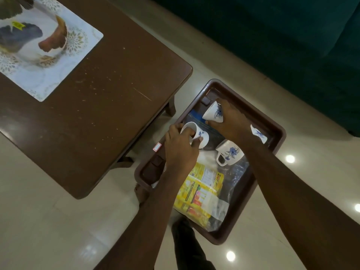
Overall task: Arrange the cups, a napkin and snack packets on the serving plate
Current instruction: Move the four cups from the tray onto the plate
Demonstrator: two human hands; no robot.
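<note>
A brown plastic tray (276, 131) sits low beside the table, over the pale floor. My left hand (180, 151) grips a white cup with a blue flower (202, 136), a finger hooked inside its rim. My right hand (231, 121) holds a second flowered cup (213, 113), tilted above the tray's far end. A third cup (229, 153) lies in the tray between my arms, handle towards me. A fourth cup (259, 133) shows partly behind my right wrist. Yellow snack packets (200, 191) and a clear plastic bag (236, 172) fill the tray's near half.
A dark brown low table (101, 94) stands to the left, bearing a patterned white serving plate (48, 75) at its far left. A dark green sofa (272, 36) runs along the back right. My foot and dark trouser leg (187, 242) are below the tray.
</note>
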